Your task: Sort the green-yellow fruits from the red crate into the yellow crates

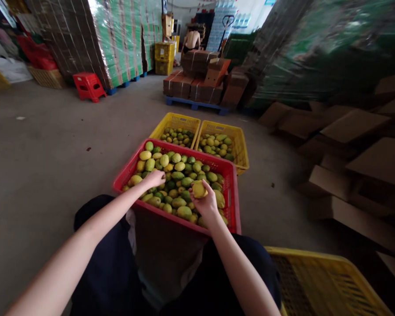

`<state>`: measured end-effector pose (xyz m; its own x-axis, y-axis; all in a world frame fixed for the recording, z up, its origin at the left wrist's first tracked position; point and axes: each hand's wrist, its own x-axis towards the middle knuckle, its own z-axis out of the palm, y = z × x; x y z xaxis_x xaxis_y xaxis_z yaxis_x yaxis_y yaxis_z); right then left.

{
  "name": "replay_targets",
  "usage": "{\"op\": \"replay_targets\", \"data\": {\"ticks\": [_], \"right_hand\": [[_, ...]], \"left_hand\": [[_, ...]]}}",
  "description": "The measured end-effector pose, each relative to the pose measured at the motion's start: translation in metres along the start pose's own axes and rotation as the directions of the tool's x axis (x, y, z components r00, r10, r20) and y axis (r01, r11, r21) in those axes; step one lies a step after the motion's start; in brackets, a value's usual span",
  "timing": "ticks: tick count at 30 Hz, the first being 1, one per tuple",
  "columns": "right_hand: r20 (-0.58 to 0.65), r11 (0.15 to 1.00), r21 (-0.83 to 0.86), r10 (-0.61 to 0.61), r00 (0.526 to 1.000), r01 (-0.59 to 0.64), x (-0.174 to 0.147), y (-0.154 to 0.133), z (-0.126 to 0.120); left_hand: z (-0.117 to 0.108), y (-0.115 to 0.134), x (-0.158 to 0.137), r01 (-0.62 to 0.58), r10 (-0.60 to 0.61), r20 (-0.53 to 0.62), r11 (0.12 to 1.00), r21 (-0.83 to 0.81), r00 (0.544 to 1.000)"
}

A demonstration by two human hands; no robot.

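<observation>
A red plastic crate (236, 193) full of green and yellow oval, lemon-like fruit (184, 212) sits before my knees. In my right hand (208, 202), over the crate's right half, lies a yellow lemon-like fruit (199, 189) with the thumb and fingers around it. My left hand (155, 179) is low over the fruit left of the middle, its fingers curled together. What those fingers hold, if anything, is hidden.
Two yellow crates (242, 147) of similar fruit stand behind the red one. Another yellow crate (316, 254) is by my right knee. Cardboard boxes (355, 215) are heaped at right. Farther off are a red stool (89, 86), a blue pallet (195, 104) of cartons and a person (192, 39).
</observation>
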<state>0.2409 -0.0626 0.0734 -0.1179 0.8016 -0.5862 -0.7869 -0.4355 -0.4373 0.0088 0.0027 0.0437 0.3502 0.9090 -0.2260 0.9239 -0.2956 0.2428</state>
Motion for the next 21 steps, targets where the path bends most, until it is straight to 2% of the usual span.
{"op": "replay_targets", "data": {"ticks": [3, 6, 10, 15, 19, 21], "right_hand": [[-0.030, 1.000, 0.008, -0.010, 1.000, 0.010, 0.002, -0.005, -0.004], [-0.075, 1.000, 0.016, -0.016, 0.997, 0.017, 0.000, -0.008, -0.001], [-0.139, 0.999, 0.040, -0.005, 0.990, 0.011, -0.007, -0.010, 0.009], [-0.122, 0.998, 0.062, 0.033, 0.992, -0.025, -0.011, -0.013, 0.015], [-0.105, 0.997, 0.072, 0.035, 0.994, -0.027, -0.010, -0.015, 0.016], [-0.110, 0.997, 0.069, 0.030, 0.993, -0.023, -0.009, -0.015, 0.017]], "left_hand": [[0.031, -0.022, -0.009, -0.052, 0.044, 0.101, 0.995, 0.082, 0.994], [0.049, -0.035, -0.008, -0.142, 0.118, 0.175, 0.982, 0.128, 0.978], [0.057, -0.043, 0.010, -0.199, 0.155, 0.251, 0.967, 0.161, 0.956], [0.066, -0.041, 0.030, -0.215, 0.152, 0.322, 0.961, 0.172, 0.934], [0.072, -0.034, 0.030, -0.215, 0.163, 0.375, 0.971, 0.102, 0.913], [0.071, -0.030, 0.029, -0.201, 0.172, 0.365, 0.979, 0.042, 0.915]]}}
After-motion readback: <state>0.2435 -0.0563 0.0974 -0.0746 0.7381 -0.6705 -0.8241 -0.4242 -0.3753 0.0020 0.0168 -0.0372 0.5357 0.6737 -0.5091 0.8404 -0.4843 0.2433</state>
